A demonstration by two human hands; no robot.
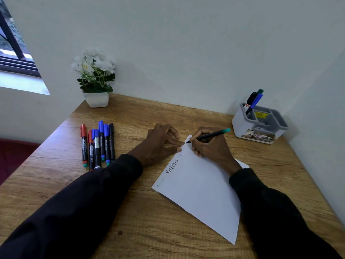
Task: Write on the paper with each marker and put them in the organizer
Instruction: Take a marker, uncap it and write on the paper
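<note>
Fingers (196, 146) of the right hand (211, 146) are clenched around a slim black marker with a teal end (209, 135), whose tip is pressed to the far corner of the white sheet of paper (201, 187). The paper is pinned at its upper edge by the left hand (160, 143), its fingers spread flat and grasping nothing.

Along the paper's left edge one bold dark word, "Victoria", can be read; a paler word is seen below it toward 7 o'clock and another above it toward 1 o'clock, next to the pen tip. Several markers are therefore judged to have been tried already.

At 2 o'clock from the hands, well apart from them near the wall corner, the white and grey plastic desk organizer (242, 126) is seen with roughly three markers (254, 101) standing in its rear-left compartment: one black, one blue and one green-capped, as far as can be told.

At 9 o'clock from the left hand, a row of six capped markers (98, 144) is laid side by side on the wooden desk (149, 225): two red-capped, three blue-capped, one black. These are judged to be untested.

The task is estimated at about a third done: the held marker must be finished with and stowed, then six more written with and stowed.
</note>
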